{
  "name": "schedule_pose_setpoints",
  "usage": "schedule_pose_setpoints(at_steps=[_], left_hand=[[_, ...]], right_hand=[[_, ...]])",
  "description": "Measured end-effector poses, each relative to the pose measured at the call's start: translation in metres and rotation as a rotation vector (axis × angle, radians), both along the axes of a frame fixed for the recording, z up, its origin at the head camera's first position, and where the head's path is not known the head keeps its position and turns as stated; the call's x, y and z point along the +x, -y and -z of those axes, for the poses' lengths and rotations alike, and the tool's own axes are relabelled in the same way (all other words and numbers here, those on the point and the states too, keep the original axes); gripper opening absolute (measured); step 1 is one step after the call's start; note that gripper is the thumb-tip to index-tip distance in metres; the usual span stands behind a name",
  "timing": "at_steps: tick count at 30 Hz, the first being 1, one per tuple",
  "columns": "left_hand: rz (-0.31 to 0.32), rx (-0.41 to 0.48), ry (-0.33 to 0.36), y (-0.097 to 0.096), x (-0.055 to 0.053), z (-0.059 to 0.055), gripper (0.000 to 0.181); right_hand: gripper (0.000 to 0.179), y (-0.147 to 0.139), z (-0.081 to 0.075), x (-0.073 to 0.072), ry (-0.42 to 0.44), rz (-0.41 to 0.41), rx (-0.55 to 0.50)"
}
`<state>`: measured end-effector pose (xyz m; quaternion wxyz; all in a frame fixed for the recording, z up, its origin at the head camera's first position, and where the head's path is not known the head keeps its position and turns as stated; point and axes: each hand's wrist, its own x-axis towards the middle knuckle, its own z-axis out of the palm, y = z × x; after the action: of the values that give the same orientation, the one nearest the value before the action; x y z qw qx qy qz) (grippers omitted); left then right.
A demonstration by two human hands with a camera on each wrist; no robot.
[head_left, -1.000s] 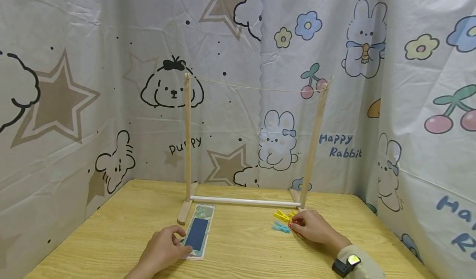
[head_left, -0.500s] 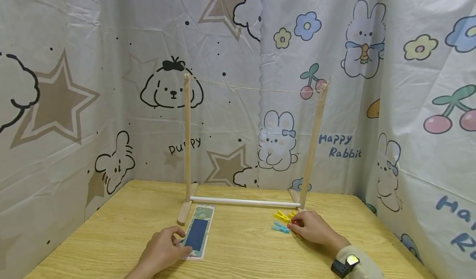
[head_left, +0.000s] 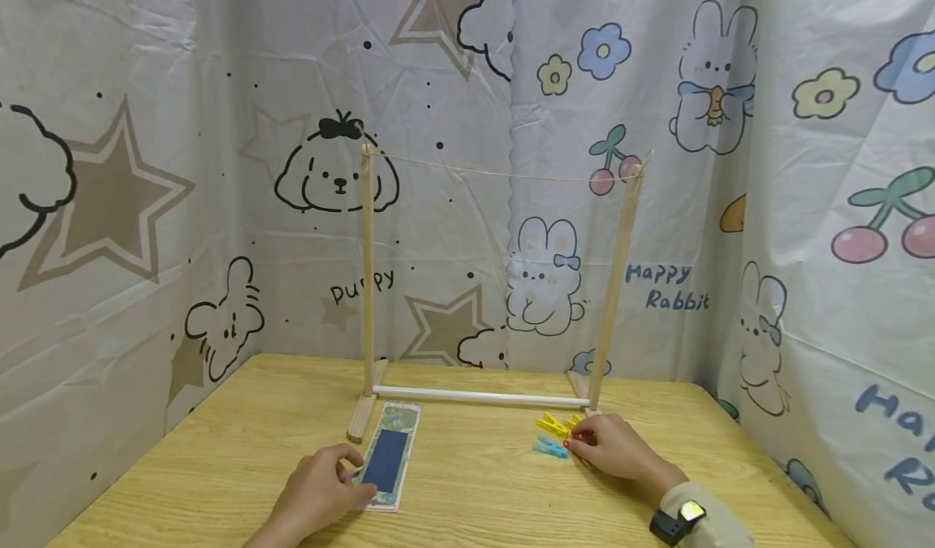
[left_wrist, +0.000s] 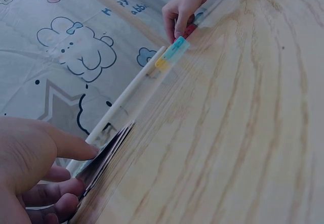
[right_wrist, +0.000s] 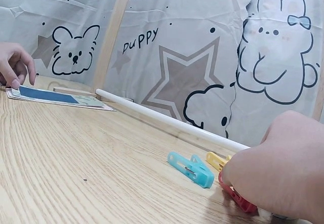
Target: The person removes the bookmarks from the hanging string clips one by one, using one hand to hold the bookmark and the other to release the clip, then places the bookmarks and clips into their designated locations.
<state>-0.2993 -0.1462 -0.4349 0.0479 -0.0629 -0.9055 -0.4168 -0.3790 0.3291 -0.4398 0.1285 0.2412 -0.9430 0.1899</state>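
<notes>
A long flat card [head_left: 385,459] with a dark blue panel and a green patterned border lies on the table, its layered edges showing in the left wrist view. My left hand [head_left: 321,479] rests at its near left edge, thumb on the card and fingers loosely bent. Farther right, my right hand [head_left: 617,448] pinches a red clothespin [right_wrist: 238,197], mostly covered by the fingers. Just left of these fingers lie a light blue clothespin [head_left: 550,446] and yellow clothespins [head_left: 553,425], partly hidden behind the hand.
Behind the card stands a wooden frame, with a left post [head_left: 368,272], a right post [head_left: 615,288] and a white rod [head_left: 482,396] low between them. A thin string [head_left: 504,174] joins the post tops. Patterned curtains [head_left: 453,231] enclose the wooden table [head_left: 219,426].
</notes>
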Motion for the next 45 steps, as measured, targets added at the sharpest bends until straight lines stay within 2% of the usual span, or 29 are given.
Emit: schedule_pose_setpoints(at_steps=[14, 26, 45], left_hand=[[-0.001, -0.009, -0.007, -0.0002, 0.0022, -0.0032, 0.036], [-0.011, -0.018, -0.006, -0.0005, 0.0005, -0.0013, 0.035], [-0.013, 0.003, -0.001, 0.0004, 0.0025, -0.005, 0.036]], right_hand=[[0.018, -0.0002, 0.0004, -0.0005, 0.006, -0.003, 0.022], [0.016, 0.0011, -0.0013, 0.0014, 0.01, 0.009, 0.029], [0.015, 0.0014, -0.0033, 0.0016, 0.013, 0.009, 0.018]])
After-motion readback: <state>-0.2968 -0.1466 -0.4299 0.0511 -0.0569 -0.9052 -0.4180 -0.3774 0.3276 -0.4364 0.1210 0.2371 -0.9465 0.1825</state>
